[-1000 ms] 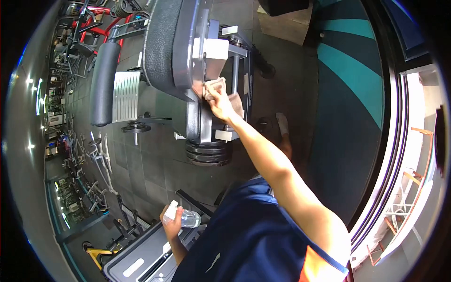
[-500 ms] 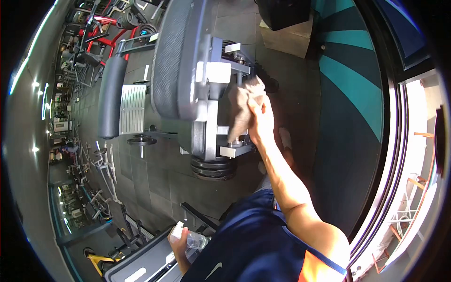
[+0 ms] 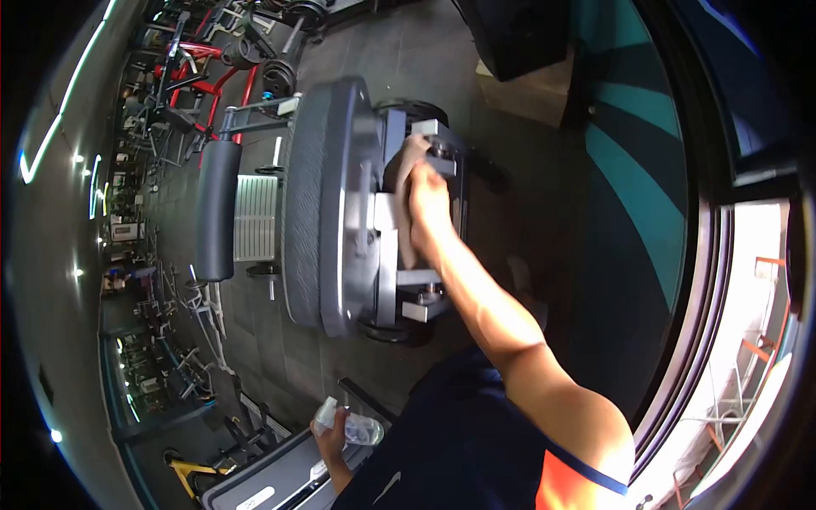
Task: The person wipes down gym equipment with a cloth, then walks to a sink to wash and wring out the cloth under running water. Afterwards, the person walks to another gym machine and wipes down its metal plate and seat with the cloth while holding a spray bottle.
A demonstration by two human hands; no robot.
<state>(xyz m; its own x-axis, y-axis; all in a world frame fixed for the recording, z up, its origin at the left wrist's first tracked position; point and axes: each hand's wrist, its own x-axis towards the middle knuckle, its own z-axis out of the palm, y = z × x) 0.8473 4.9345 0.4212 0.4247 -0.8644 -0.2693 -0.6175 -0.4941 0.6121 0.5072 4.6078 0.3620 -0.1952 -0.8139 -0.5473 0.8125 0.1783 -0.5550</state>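
Note:
My right hand (image 3: pixel 431 200) is closed on a greyish-brown cloth (image 3: pixel 406 166). It presses the cloth to the metal frame (image 3: pixel 387 263) behind the dark padded bench (image 3: pixel 308 208) of a gym machine. Part of the cloth is hidden by my fingers, and the hand is slightly blurred. Low on the left, my left hand (image 3: pixel 330 438) grips a clear spray bottle (image 3: pixel 364 430) with a white top, held close to my body and away from the machine.
A foam roller pad (image 3: pixel 218 211) and a ribbed metal footplate (image 3: pixel 255 218) belong to the machine. Weight plates (image 3: pixel 398 331) sit at its side. Beyond are a wooden box (image 3: pixel 531 89), a teal-striped wall (image 3: pixel 633 183) and red-framed equipment (image 3: pixel 204 85). Below my left hand lies a grey machine (image 3: pixel 263 476).
My right hand has moved left with the cloth, onto the frame near the bench. The view has shifted, showing the whole bench. My left hand still holds the spray bottle.

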